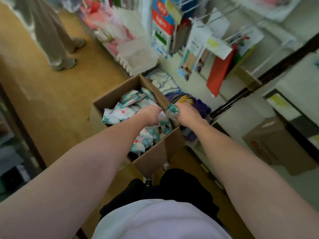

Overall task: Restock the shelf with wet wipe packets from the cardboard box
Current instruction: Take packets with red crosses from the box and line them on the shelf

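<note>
The shelf [229, 107] stands to the right of both hands, hung and stacked with blurred goods. Under the hands sits the open cardboard box [120, 94], heaped with teal-and-white wet wipe packets [119, 112]. The right hand [187, 114] is clamped on one packet [170, 111] above the box's right wall; the left hand [151, 115] grips pale packets just beside it. This looks like the pick-up step; next, I judge, comes a carry rightward to the shelf. No label or writing reads clearly.
</note>
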`<state>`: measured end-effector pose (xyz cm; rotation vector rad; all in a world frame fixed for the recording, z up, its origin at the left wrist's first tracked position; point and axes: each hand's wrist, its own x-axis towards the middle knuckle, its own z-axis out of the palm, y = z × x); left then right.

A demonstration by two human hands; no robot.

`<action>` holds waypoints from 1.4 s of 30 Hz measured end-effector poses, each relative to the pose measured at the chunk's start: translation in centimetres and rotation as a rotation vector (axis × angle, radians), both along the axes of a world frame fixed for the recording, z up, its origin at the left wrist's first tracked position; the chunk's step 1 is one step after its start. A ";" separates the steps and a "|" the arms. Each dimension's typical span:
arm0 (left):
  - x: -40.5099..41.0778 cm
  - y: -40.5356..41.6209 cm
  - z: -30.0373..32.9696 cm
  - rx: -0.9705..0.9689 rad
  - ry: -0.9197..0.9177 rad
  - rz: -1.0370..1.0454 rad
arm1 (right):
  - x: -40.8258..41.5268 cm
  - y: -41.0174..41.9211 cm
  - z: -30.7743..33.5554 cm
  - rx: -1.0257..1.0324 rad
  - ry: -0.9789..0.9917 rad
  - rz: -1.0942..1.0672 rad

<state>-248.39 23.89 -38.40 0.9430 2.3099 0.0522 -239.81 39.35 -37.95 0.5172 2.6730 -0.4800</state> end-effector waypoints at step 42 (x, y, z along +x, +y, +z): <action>40.1 38.8 25.3 0.634 -0.200 -0.258 | 50.2 29.7 22.4 -0.101 0.790 -1.179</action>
